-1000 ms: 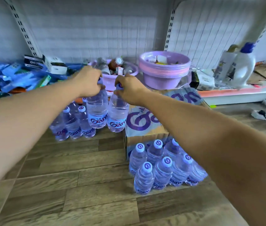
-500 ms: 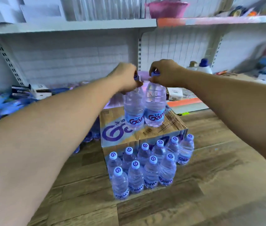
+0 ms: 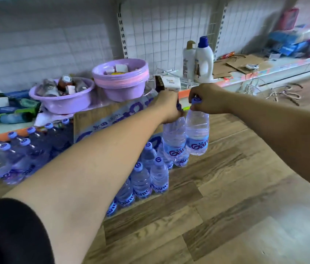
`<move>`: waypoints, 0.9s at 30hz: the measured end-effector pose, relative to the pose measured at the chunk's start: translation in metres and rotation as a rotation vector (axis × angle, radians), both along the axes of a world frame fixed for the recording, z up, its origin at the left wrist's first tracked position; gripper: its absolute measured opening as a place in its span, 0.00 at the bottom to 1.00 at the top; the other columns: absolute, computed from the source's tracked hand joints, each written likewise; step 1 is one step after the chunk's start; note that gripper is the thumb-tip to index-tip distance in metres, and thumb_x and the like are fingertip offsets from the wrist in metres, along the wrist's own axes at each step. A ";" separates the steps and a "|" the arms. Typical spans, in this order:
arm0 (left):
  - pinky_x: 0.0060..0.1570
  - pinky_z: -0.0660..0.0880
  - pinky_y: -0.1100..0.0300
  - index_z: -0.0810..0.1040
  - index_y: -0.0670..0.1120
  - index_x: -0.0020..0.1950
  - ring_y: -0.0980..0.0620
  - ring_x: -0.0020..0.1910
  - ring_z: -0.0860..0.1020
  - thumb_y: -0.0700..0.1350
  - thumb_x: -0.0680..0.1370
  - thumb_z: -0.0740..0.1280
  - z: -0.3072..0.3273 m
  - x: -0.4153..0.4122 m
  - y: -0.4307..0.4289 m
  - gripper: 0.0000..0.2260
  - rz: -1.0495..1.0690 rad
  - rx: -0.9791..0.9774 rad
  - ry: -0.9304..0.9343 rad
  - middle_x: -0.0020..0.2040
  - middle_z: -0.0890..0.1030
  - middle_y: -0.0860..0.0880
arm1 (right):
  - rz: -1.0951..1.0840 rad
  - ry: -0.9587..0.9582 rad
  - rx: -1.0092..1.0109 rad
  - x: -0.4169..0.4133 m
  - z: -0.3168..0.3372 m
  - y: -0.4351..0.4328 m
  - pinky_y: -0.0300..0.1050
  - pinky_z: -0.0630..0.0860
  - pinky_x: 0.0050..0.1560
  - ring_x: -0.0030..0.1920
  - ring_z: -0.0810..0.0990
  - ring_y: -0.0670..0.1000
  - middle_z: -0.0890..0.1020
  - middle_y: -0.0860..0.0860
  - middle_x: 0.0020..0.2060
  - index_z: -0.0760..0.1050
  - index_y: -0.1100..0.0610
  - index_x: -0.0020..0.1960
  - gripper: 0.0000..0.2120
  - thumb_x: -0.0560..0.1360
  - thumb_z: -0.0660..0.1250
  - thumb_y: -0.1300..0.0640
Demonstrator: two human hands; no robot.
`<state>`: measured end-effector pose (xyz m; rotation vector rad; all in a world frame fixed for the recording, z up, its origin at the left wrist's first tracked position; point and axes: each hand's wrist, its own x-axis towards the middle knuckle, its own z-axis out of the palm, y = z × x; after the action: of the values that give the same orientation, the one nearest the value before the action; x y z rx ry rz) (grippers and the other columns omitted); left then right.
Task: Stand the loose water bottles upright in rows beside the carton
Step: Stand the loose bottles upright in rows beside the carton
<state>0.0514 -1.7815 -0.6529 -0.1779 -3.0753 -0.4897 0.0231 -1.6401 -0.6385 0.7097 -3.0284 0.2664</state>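
Observation:
My left hand (image 3: 169, 106) grips one clear water bottle (image 3: 174, 139) by its purple cap, and my right hand (image 3: 206, 99) grips a second water bottle (image 3: 197, 134) the same way. Both hang upright, side by side, above the right end of the standing rows of bottles (image 3: 150, 174) on the wooden floor. Those rows line the near side of the cardboard carton (image 3: 95, 119), partly hidden by my left forearm. Another cluster of bottles (image 3: 7, 155) stands left of the carton.
Two purple basins, a low one (image 3: 64, 100) and a stacked one (image 3: 121, 79), sit on the low shelf behind the carton, with a small box (image 3: 168, 83) and white detergent bottles (image 3: 200, 60) to the right. Loose cords (image 3: 281, 92) lie on the floor at right.
Both hands have carried the two bottles from the left cluster, over the carton, to its right side and lowered them toward the end of the rows. The camera view has swung too.

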 end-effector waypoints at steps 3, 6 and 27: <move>0.47 0.73 0.54 0.77 0.42 0.45 0.41 0.54 0.78 0.50 0.73 0.68 -0.026 -0.005 0.011 0.11 0.004 0.007 -0.020 0.50 0.80 0.40 | 0.007 -0.039 0.003 -0.009 -0.028 0.012 0.45 0.70 0.53 0.59 0.75 0.59 0.79 0.59 0.57 0.76 0.60 0.57 0.14 0.74 0.68 0.56; 0.48 0.74 0.56 0.78 0.42 0.45 0.43 0.51 0.78 0.47 0.73 0.67 -0.051 -0.010 0.017 0.08 0.023 -0.029 -0.050 0.51 0.80 0.40 | 0.015 -0.079 0.007 -0.014 -0.056 0.016 0.46 0.70 0.55 0.59 0.74 0.59 0.78 0.61 0.57 0.76 0.61 0.58 0.14 0.74 0.68 0.57; 0.43 0.69 0.51 0.67 0.40 0.64 0.36 0.56 0.76 0.45 0.76 0.64 -0.175 -0.015 0.027 0.19 0.062 -0.169 -0.249 0.60 0.72 0.39 | 0.071 -0.230 0.069 -0.038 -0.178 0.022 0.46 0.70 0.58 0.60 0.75 0.59 0.78 0.59 0.57 0.76 0.58 0.60 0.16 0.73 0.68 0.57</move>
<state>0.0361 -1.7550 -0.8283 -0.0250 -3.3540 -0.2670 -0.0149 -1.6182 -0.8161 0.8485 -3.2472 0.2628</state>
